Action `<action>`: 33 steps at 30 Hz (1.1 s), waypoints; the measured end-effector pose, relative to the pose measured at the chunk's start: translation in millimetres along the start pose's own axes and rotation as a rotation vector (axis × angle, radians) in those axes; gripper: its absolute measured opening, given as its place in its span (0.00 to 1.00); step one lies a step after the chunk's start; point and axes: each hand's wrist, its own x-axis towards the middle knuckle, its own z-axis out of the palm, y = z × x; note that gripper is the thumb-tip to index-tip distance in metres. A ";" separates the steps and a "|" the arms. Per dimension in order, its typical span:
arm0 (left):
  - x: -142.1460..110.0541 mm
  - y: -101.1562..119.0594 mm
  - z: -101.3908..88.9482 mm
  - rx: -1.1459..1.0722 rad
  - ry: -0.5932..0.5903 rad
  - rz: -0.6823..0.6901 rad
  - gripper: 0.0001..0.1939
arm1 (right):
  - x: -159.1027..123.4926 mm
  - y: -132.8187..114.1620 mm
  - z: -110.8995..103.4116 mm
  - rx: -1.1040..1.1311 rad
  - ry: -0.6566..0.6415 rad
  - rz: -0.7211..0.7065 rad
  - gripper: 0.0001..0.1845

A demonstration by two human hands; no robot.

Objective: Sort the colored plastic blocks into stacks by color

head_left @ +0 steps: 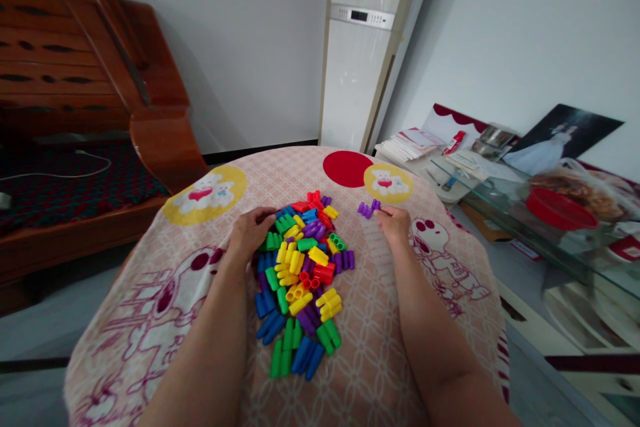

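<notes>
A heap of plastic building blocks (pixel 293 260) in red, yellow, green, blue and purple lies on the cloth-covered table. Each block is made of short tubes joined side by side. My right hand (pixel 393 221), to the right of the heap, pinches the end of a purple block (pixel 368 209) between thumb and fingertips. This piece has several tubes in a row and is apart from the heap. At the heap's upper left edge is my left hand (pixel 253 230), its fingers curled in beside green and blue blocks. Whatever its fingertips hold, if anything, is hidden.
A pink patterned tablecloth (pixel 370 347) covers the rounded table. To the left stands a wooden bench (pixel 160 140). On the right, a glass shelf (pixel 525 213) carries a red bowl (pixel 561 208), papers and a photo (pixel 560 137). A tall white air conditioner (pixel 356 80) stands behind.
</notes>
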 end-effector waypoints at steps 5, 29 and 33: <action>-0.4 -0.7 0.0 -0.003 0.008 0.005 0.22 | -2.6 -5.5 -2.5 -0.468 -0.037 -0.110 0.11; -2.9 5.6 -1.3 0.012 0.001 0.006 0.23 | -10.9 -13.6 1.4 -0.355 -0.095 -0.336 0.16; -1.8 4.7 -0.7 0.006 0.007 0.006 0.22 | -19.5 -16.8 8.1 -0.538 -0.220 -0.367 0.18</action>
